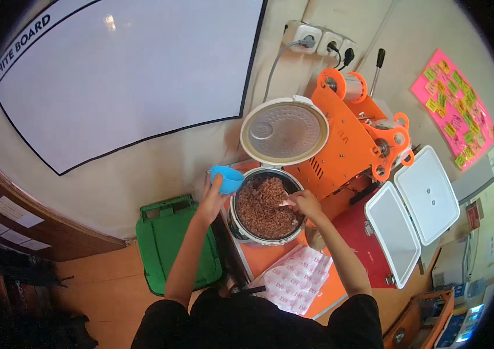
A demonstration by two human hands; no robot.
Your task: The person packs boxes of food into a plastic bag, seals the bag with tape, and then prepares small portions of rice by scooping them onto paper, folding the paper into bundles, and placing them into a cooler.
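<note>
My left hand point(212, 198) grips a small light-blue bowl point(229, 179) by its side, just beyond the left rim of a rice cooker point(240, 233). Reddish-brown cooked rice point(266, 218) fills much of the cooker's dark inner pot. In my right hand point(306, 204) is a pale pinkish rice paddle point(285, 203), its blade end in or behind the rice. A mound of rice rises near the paddle. The cooker's lid point(288, 133) stands raised behind the pot, its metal inner plate facing me. The inside of the bowl is mostly hidden.
An orange cup-sealing machine point(338, 139) stands behind and right of the cooker. Printed wrapping sheets point(295, 279) lie on the orange tabletop point(255, 257). To the right is a red cooler box point(360, 235) with its white lid point(428, 194) raised. A green bin point(172, 244) stands left of the table.
</note>
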